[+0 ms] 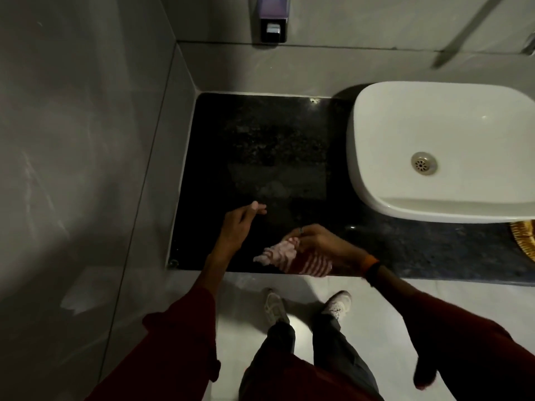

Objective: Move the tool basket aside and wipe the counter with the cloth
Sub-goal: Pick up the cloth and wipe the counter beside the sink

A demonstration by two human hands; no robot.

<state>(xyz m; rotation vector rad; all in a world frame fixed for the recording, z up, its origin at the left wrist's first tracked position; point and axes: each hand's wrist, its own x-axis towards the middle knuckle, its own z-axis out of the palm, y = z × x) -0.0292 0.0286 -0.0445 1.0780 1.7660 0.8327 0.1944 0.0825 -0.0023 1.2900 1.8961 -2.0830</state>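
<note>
The head view looks down on a dark stone counter (260,146), with grey wall tiles (72,140) on the left side, and there the left hand (236,224) is raised above the counter's front part, empty, its fingers loosely stretched and near together. Just to the right, the right hand (315,241) grips a red and white striped cloth (292,257), bunched, at the front edge of the counter. Further right stands a white basin (434,198), and at the frame's right border a small golden woven piece, perhaps the tool basket (525,241), shows beside it.
</note>
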